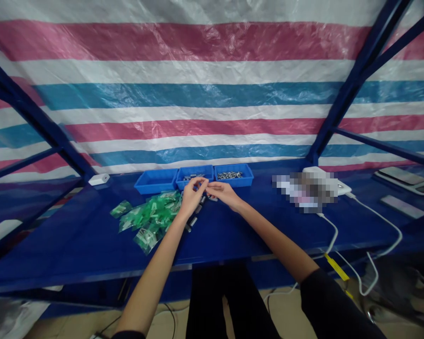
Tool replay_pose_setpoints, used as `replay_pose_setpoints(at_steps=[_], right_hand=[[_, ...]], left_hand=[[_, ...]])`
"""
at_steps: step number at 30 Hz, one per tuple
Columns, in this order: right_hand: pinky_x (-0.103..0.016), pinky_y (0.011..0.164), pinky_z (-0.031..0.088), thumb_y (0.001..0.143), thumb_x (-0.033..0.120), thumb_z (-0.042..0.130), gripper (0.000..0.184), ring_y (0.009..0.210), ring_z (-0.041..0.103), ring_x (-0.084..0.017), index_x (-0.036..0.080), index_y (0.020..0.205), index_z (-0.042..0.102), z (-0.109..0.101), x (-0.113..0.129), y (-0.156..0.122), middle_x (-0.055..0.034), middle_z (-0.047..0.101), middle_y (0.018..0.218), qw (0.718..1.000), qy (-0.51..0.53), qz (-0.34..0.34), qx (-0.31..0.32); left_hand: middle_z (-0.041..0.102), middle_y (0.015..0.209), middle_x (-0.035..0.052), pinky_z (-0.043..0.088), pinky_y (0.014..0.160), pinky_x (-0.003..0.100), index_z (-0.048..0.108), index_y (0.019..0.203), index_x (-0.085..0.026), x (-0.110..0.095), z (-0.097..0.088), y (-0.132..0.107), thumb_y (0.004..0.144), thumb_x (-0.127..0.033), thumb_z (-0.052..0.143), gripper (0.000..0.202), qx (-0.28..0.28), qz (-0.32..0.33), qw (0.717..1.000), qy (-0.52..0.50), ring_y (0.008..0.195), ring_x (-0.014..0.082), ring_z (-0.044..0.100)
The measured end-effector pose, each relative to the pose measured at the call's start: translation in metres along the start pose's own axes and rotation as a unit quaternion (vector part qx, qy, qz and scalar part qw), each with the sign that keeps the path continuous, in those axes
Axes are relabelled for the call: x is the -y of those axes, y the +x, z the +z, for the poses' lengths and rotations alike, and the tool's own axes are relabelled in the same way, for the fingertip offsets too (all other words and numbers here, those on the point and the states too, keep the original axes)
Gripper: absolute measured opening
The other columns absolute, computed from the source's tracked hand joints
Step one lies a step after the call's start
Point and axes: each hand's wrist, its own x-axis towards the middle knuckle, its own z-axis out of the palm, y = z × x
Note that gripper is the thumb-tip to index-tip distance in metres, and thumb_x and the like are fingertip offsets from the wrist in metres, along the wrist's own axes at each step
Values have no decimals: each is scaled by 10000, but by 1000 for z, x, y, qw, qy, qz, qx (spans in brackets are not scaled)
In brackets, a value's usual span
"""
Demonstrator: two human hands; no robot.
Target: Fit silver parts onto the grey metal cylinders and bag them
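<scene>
My left hand (193,194) and my right hand (224,193) meet just in front of the middle blue bin (202,168), fingertips close together. Each has its thumb and fingers closed in a pinch; whatever lies between them is too small to make out. Loose dark and silvery cylindrical pieces (192,221) are scattered on the table below the hands. Left of my left hand is a heap of clear bags with green on them (151,214), some showing small pieces inside. Small shiny metal parts (229,175) fill the bottom of the right blue bin (247,180).
Another blue bin (155,187) stands at the left of the row on the blue table (240,245). A white charger (99,179) sits at back left. White cables (378,219), a blurred patch and flat devices (403,207) are to the right. Blue posts (339,113) frame a striped sheet.
</scene>
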Motion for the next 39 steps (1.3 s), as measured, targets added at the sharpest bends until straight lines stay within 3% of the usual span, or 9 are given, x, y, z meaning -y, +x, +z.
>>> replay_pose_setpoints(at_steps=[7,10,13,17,23,29,32,35,39], right_hand=[[-247,615,470,647,418,680,295,593,579,-104,170,804,699,-3,6,7,-15,673,702,994,1,-65,-86],[-241,589,462,654,442,661,297,566,559,-104,166,759,692,-7,6,10,-3,647,648,989,-14,-83,-124],[-236,560,460,645,455,663,305,564,560,-109,166,739,685,-12,4,13,-13,647,651,984,-21,-85,-156],[-239,538,469,637,442,674,306,562,572,-116,168,773,690,-15,2,14,-32,668,679,984,-22,-80,-155],[-231,529,465,667,405,645,274,545,573,-106,175,807,693,-13,-5,15,-11,657,648,988,-49,-85,-123],[-249,534,480,660,384,664,258,524,573,-114,156,781,681,-12,-2,14,-24,660,652,984,-72,-84,-138],[-281,660,517,663,373,675,358,774,648,-169,198,975,663,-11,7,14,-52,697,892,989,-43,-113,-81],[-327,842,487,669,336,685,451,1013,602,-184,257,1106,613,-9,13,13,-43,638,1131,988,-38,-150,-21],[-350,826,492,684,344,668,261,894,639,-187,222,913,697,-10,7,11,-44,698,955,984,-109,-136,-34]], left_hand=[[572,741,1,383,575,218,584,824,-163,1,2,0,778,-428,550,271,-15,17,999,40,643,111,503],[575,759,2,402,627,243,588,904,-180,3,2,-3,788,-423,542,274,77,59,987,131,667,128,517],[585,817,10,398,803,338,614,887,-209,5,-1,-6,741,-417,614,254,200,108,942,248,798,176,547],[592,931,22,308,937,451,636,848,-227,11,-6,-6,755,-358,617,162,249,115,913,304,938,211,535],[584,965,34,302,951,479,641,832,-222,17,-4,-6,777,-329,587,131,248,117,914,300,959,220,529],[596,952,35,299,962,490,659,805,-220,9,-2,-9,763,-362,585,167,228,134,920,291,939,218,554],[627,908,37,353,929,441,671,768,-215,8,-4,-8,725,-366,617,166,211,132,931,265,904,214,573],[665,819,39,432,821,353,670,738,-196,8,-4,-7,702,-327,630,141,188,110,949,225,798,191,597],[667,713,21,464,653,270,650,803,-176,8,-4,-5,736,-350,587,197,129,66,979,145,637,144,582]])
